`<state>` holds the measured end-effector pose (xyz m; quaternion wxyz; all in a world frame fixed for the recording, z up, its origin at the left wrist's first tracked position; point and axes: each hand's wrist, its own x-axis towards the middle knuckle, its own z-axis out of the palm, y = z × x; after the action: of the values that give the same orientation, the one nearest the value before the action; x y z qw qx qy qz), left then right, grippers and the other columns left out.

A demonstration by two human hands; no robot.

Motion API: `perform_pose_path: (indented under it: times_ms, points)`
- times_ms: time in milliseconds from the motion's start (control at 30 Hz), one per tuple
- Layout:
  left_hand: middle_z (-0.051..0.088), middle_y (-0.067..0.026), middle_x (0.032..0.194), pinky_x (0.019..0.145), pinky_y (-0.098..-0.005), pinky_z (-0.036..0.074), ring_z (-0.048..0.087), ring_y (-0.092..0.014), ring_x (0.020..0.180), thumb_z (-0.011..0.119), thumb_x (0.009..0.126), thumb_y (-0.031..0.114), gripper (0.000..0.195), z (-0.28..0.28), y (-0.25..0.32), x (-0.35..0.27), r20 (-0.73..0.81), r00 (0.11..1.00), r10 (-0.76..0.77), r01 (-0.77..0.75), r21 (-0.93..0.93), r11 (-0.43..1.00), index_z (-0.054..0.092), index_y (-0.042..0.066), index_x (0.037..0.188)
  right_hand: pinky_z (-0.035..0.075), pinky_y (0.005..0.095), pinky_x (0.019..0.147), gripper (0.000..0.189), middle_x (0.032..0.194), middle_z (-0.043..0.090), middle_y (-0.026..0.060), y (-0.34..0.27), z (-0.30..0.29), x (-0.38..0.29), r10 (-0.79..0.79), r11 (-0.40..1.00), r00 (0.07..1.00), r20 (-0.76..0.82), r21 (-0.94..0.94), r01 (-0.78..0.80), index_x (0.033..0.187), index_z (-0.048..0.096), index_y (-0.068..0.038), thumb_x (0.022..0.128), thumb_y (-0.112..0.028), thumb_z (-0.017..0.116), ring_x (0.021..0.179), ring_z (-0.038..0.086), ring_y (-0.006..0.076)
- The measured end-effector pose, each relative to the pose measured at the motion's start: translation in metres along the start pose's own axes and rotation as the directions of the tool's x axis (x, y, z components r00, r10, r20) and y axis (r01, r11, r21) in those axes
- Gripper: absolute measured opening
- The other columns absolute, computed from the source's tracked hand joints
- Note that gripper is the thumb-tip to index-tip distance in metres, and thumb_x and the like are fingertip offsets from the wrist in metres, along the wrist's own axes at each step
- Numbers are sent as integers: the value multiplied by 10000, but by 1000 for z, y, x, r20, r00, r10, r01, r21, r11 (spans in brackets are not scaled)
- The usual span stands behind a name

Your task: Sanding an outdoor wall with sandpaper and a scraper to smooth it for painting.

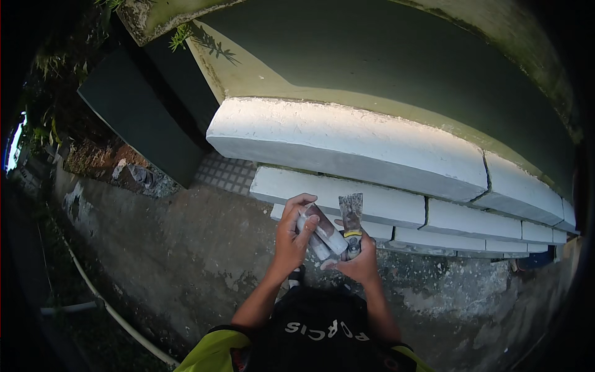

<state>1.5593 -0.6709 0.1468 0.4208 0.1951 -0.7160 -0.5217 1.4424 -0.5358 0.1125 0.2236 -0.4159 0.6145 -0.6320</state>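
Note:
My left hand (294,228) grips a dusty, curled brown-and-white sheet (327,229) that looks like sandpaper, bent into two rounded folds. The thumb presses on its upper face. A putty knife (352,211) with a worn metal blade and a yellow collar is held in my right hand (363,261), blade pointing away from me. Fingers of that hand also reach the lower end of the sheet, though whether they grip it is hard to tell. White powder coats the fingertips. Both hands are above the ground, in front of white-coated steps (339,190).
The upper white ledge (344,139) runs along a green wall (362,56). Dark vertical gaps divide the white blocks. A dark green low wall (139,116) stands at left beside checkered tiles (225,173). Stained concrete (186,242) lies below, with a pale pipe (118,321) along its left edge.

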Motion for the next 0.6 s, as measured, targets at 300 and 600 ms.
perform_pose_path:
  times_ms: [300,600]
  points:
    - [523,-104,1159,898,-290,388,469,-121,983,636,955,191,242,1,-7,-2,-139,982,-127,94,-221,971,507,28,830,508,269,720,203,845,692,39,14,5,0,236,970,928,-289,135,-204,956,677,1,755,27,689,746,625,95]
    - [509,-85,1165,764,-240,454,556,-125,943,718,896,93,295,-1,-39,-29,-119,930,-348,302,-293,907,426,63,873,498,263,695,161,813,668,65,17,25,-2,-39,993,790,-612,67,100,949,653,46,792,81,662,716,614,105]
